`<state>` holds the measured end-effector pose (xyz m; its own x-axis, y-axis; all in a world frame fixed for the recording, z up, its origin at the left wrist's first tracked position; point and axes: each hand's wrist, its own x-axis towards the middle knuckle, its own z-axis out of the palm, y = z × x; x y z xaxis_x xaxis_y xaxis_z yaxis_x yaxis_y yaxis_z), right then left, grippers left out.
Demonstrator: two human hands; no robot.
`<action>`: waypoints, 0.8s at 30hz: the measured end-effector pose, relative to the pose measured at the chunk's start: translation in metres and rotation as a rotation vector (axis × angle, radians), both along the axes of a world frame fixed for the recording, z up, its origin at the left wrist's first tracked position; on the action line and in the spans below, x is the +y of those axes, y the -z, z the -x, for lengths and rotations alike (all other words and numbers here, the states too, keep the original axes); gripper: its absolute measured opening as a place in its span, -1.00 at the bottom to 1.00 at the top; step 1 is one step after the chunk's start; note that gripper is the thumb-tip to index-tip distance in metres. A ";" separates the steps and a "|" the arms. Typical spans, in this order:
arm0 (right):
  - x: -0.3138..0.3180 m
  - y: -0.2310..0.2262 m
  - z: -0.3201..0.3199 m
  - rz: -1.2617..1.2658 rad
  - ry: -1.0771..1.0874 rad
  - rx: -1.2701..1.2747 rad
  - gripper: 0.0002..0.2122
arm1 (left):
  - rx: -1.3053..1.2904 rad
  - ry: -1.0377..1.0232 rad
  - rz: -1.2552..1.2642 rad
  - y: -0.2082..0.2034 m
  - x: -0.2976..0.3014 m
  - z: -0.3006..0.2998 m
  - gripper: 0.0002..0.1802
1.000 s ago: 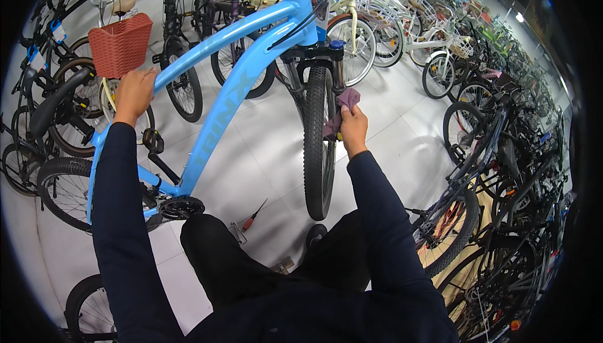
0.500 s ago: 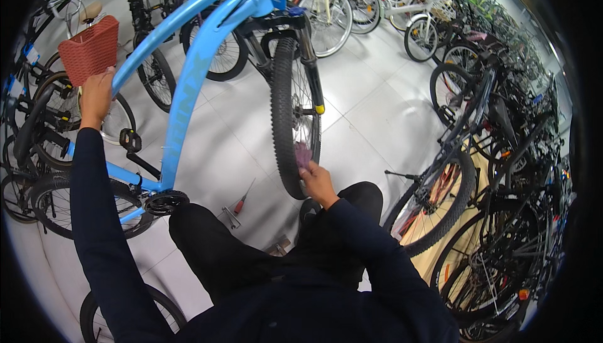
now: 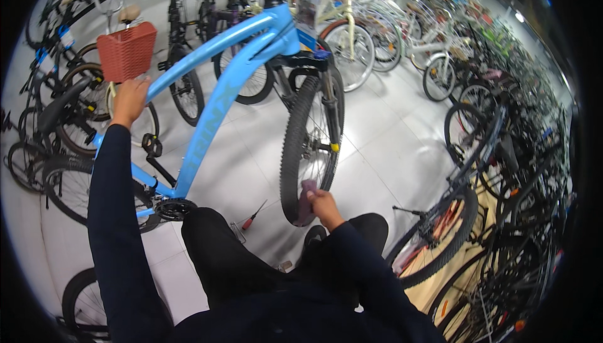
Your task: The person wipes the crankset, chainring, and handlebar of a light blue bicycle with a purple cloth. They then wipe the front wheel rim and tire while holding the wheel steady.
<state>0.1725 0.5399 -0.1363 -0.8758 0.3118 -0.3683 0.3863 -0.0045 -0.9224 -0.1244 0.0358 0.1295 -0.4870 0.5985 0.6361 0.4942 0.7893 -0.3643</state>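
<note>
A light-blue bicycle frame (image 3: 210,107) stands before me, slanting up to the right. My left hand (image 3: 130,101) is closed at the rear end of its upper tube; the fingers are partly hidden. The front wheel (image 3: 293,148), with a black knobbly tyre, is turned toward me. Low on that wheel, my right hand (image 3: 326,209) pinches a purple cloth (image 3: 306,202) that lies against the tyre. The black fork (image 3: 328,101) straddles the wheel above. A pedal (image 3: 151,144) and the chainring (image 3: 174,209) show at the lower left.
A red-handled screwdriver (image 3: 251,219) lies on the pale tiled floor (image 3: 245,155) near my knee. Behind the frame is a bicycle with a reddish basket (image 3: 127,51). Parked bicycles (image 3: 452,217) crowd the right side. A loose-looking wheel (image 3: 81,302) is at the lower left.
The view has shifted, so the bicycle appears lower and further right. My right hand has moved the cloth slightly down along the tyre, and the front wheel looks more tilted. My left hand keeps its hold.
</note>
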 end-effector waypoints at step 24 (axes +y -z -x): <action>-0.135 -0.388 0.190 -1.347 -0.568 1.077 -0.76 | -0.543 -0.140 -0.633 -0.028 0.044 -0.060 -0.54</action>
